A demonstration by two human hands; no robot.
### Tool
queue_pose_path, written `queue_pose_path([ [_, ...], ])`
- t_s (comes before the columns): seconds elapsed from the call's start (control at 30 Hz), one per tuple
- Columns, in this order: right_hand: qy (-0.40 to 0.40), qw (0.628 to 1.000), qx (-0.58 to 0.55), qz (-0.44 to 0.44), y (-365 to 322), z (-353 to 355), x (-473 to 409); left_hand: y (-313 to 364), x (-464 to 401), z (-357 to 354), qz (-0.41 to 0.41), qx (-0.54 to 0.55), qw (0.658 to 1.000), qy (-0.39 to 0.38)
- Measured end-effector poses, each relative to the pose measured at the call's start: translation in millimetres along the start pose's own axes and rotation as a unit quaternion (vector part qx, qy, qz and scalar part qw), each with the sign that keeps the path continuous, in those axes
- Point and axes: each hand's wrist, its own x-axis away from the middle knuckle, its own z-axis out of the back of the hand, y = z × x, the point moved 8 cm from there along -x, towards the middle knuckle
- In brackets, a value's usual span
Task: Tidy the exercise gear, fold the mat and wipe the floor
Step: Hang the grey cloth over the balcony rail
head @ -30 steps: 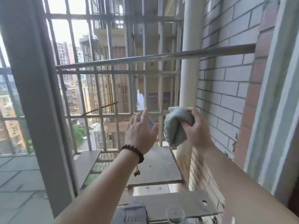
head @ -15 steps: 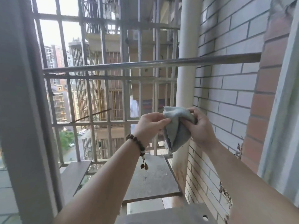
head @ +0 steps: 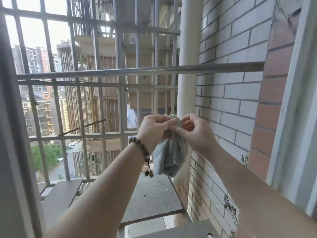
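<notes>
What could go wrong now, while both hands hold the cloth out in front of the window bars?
1. The left hand and right hand pinch only the top edge of the grey cloth; most of it hangs free, so a slip might drop it.
2. Below it the ledge slabs have open gaps between them, so a dropped cloth might fall through to the street.
3. The horizontal rail is above the hands; a raised cloth might catch on it.
</notes>
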Motion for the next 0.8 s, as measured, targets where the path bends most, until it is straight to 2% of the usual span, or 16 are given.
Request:
queue_pose_path([
  [0.3, -0.034, 0.996, -0.083, -0.006, -3.9, 4.0, -8.5, 9.3, -5.3, 3.8, -0.013, -0.039, 0.999, -0.032],
  [0.43, 0.027, 0.998, -0.046, -0.012, -1.4, 26.5, -18.6, 13.8, -15.6, 20.2, -0.01, -0.088, 0.996, 0.022],
  [0.57, 0.097, 0.995, -0.014, -0.004, -10.8, 57.5, -31.9, 32.1, -21.2, 34.7, -0.051, -0.152, 0.985, 0.069],
  [0.7, 0.075, 0.996, 0.025, 0.036, -32.1, 66.5, -44.9, 59.2, -20.8, 33.4, -0.127, -0.235, 0.961, 0.067],
  [0.8, 0.075, 0.993, 0.059, 0.07, -49.6, 81.3, -54.9, 70.6, -23.2, 34.6, -0.156, -0.292, 0.943, 0.032],
])
